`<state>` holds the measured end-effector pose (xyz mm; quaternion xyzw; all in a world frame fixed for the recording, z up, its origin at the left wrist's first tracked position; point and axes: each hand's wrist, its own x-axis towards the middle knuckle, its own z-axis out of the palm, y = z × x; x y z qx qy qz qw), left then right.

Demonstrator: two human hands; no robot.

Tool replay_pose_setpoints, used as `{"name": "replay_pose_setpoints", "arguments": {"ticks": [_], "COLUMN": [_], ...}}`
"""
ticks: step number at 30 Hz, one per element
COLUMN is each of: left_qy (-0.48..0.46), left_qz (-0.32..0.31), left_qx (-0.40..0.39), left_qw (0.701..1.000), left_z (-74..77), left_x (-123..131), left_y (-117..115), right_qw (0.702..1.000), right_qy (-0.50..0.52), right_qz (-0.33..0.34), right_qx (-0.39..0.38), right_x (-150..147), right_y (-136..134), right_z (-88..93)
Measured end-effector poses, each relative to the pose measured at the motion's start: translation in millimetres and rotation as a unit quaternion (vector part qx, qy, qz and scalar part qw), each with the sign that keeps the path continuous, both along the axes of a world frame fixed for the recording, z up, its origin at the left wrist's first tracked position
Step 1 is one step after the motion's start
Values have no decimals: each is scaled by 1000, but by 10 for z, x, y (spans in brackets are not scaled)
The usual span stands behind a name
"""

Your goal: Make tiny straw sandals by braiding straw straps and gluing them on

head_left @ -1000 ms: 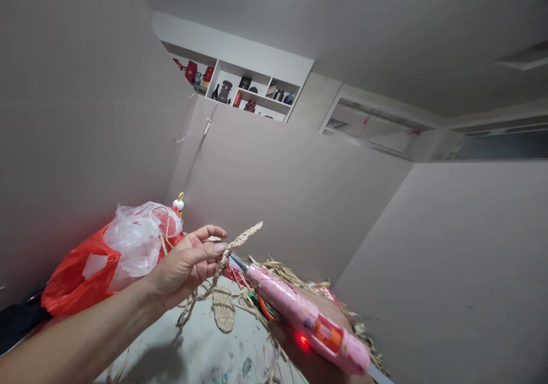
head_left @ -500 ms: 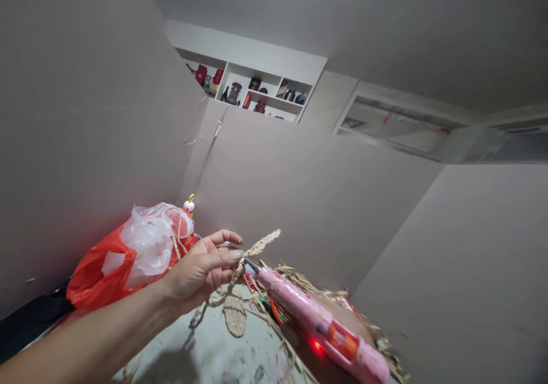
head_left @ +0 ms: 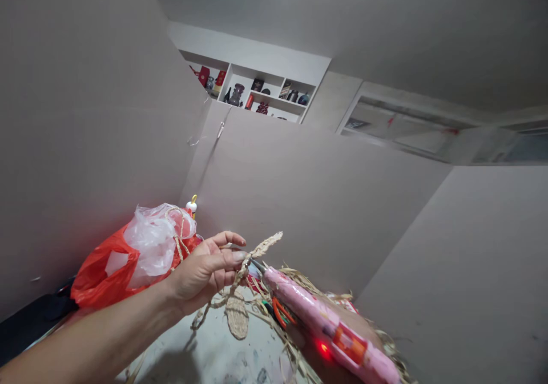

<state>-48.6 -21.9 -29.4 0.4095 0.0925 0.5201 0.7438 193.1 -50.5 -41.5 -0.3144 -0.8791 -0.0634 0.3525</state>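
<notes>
Between the thumb and fingers of my left hand (head_left: 209,267) is a braided straw piece (head_left: 266,245), its pointed end sticking out up and to the right. Braided strands and a flat woven oval (head_left: 237,314) hang below that hand. My right hand (head_left: 306,344) is wrapped round a pink glue gun (head_left: 306,301), which hides most of the fingers. A red light glows on the gun's side. Its metal nozzle meets the braid right beside my left fingertips; whether glue is coming out I cannot tell.
A red plastic bag (head_left: 96,275) with a clear bag (head_left: 152,241) on top stands at the left, a white bottle (head_left: 192,206) behind it. Loose straw (head_left: 299,278) and orange-handled scissors (head_left: 282,314) lie under the gun on the stained white table (head_left: 171,350). Walls rise close behind.
Both hands, the braid and the glue gun keep nearly the same pose. The whole view has shifted slightly, and the nozzle stays against the braid.
</notes>
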Motion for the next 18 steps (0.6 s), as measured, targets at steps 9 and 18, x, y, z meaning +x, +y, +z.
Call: {"name": "replay_pose_setpoints", "arguments": {"ticks": [9, 18], "left_qy": [-3, -3], "left_qz": [1, 23], "left_qx": [3, 0], "left_qw": [1000, 1000], "left_z": [7, 6], "left_x": [2, -56], "left_y": [-1, 105], "right_qw": [1000, 998], "right_qy": [7, -53], "right_qz": [7, -7], "right_qx": [-15, 17], "right_x": [-13, -122], "right_y": [-41, -91], "right_z": [30, 99]}}
